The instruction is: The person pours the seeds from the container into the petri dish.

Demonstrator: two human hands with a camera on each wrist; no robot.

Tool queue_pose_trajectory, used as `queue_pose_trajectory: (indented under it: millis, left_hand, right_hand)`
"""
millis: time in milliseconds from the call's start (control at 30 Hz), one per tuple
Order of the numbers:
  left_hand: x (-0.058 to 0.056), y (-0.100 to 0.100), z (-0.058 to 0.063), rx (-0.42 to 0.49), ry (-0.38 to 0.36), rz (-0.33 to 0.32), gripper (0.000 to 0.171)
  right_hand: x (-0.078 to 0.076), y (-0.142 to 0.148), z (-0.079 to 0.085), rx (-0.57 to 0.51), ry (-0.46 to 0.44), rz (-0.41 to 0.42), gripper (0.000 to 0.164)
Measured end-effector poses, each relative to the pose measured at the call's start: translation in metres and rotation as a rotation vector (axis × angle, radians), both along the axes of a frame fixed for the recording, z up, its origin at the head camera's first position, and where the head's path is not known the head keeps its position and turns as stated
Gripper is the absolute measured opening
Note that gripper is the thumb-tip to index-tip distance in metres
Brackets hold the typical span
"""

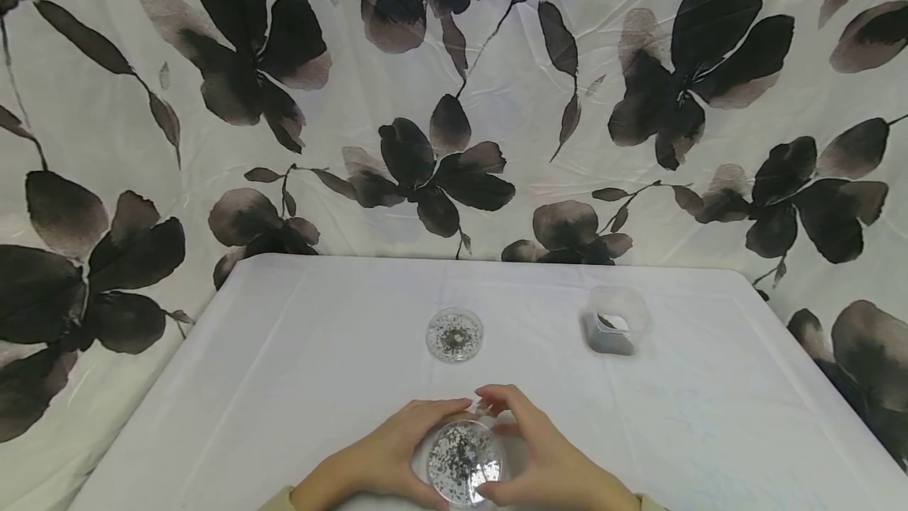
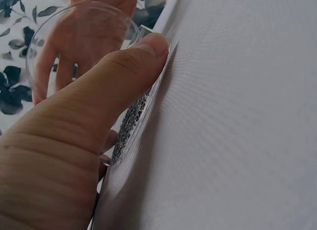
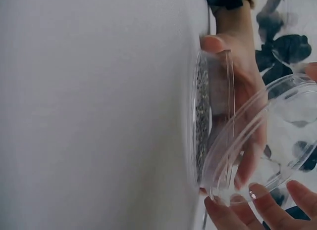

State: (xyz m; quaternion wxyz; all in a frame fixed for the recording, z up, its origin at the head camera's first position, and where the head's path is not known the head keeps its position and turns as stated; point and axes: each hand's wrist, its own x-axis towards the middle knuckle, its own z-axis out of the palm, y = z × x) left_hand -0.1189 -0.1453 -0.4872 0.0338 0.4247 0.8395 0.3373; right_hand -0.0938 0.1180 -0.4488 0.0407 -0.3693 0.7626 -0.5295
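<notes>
A shallow clear round dish (image 1: pixel 454 460) with dark granules spread inside sits on the white table near its front edge. My left hand (image 1: pixel 383 448) grips its side, thumb (image 2: pixel 131 59) at the near rim and fingers around the far side. A clear round lid (image 3: pixel 292 104) is tilted over the dish, its lower edge close by the dish's rim. My right hand (image 1: pixel 553 460) holds this lid by its edge, thumb on the near side and fingertips (image 3: pixel 237 205) along the other. In the left wrist view, the right hand shows through the clear lid.
A second round dish (image 1: pixel 455 334) with dark specks stands farther back on the white table (image 1: pixel 319 353). To its right is a clear plastic tub (image 1: pixel 610 341) with grey contents and something white in it. A flower-printed cloth (image 1: pixel 539 101) hangs behind the table.
</notes>
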Motion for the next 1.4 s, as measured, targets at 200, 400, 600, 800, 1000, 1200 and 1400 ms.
queue_pose_trajectory:
  millis: [200, 400, 600, 800, 1000, 1200, 1400]
  left_hand:
    - [0.000, 0.000, 0.000, 0.019, -0.001, -0.013, 0.111]
    - [0.000, -0.002, 0.002, 0.031, -0.039, 0.002, 0.113]
    - [-0.001, 0.000, 0.000, 0.022, -0.014, 0.009, 0.114]
    - [-0.001, 0.000, -0.001, 0.018, 0.012, 0.008, 0.114]
    - [-0.001, -0.001, 0.000, 0.023, 0.012, 0.001, 0.113]
    - [0.001, -0.001, 0.001, 0.018, -0.006, -0.003, 0.112]
    - [-0.002, 0.001, 0.000, 0.080, 0.017, -0.055, 0.111]
  right_hand:
    - [0.000, -0.011, -0.002, 0.023, 0.035, -0.011, 0.087]
    - [-0.001, -0.019, -0.014, -0.007, 0.219, -0.001, 0.081]
    - [0.000, -0.023, -0.034, 0.008, 0.322, -0.009, 0.062]
    - [0.000, -0.022, -0.043, 0.018, 0.359, -0.019, 0.060]
    - [-0.002, -0.023, -0.046, 0.002, 0.380, -0.006, 0.067]
    - [-0.002, -0.022, -0.047, -0.004, 0.344, -0.001, 0.071]
    - [-0.001, -0.020, -0.047, 0.035, 0.348, -0.010, 0.070]
